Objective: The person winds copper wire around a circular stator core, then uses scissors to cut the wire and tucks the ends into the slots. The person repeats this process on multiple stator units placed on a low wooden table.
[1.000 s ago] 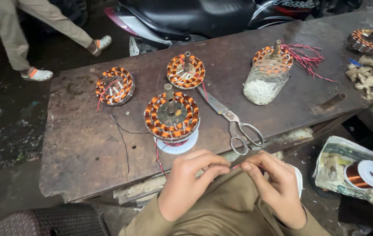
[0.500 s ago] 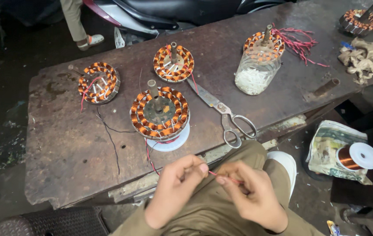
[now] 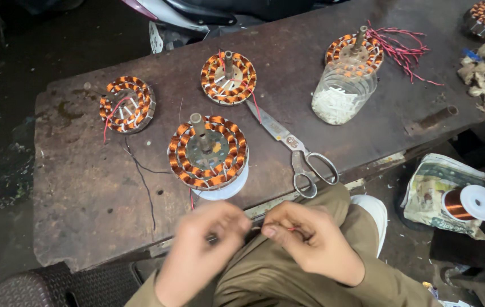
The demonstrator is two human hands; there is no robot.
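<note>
— Dark, scarred wood makes up the workbench (image 3: 83, 227), set low over a dirty floor. What are the hands doing at its near edge?

— Both are over the lap. The left hand (image 3: 200, 250) is blurred, fingers curled inward; whether they pinch anything I cannot tell. The right hand (image 3: 310, 241) has thumb and forefinger closed on a thin red wire (image 3: 292, 229), held between the two hands, probably so both can work its end.

— And beyond the fingertips?

— Just past them sits a copper-wound stator (image 3: 208, 150), raised on a white spool (image 3: 225, 187), likely to keep its shaft upright. Scissors (image 3: 296, 153) lie beside it, handles toward the right hand, within easy reach. Farther off are two more stators (image 3: 126, 104) (image 3: 228, 78), and another rests atop a glass jar (image 3: 342, 96). A copper wire reel (image 3: 469, 203) lies on the floor, right of the right hand.
</note>
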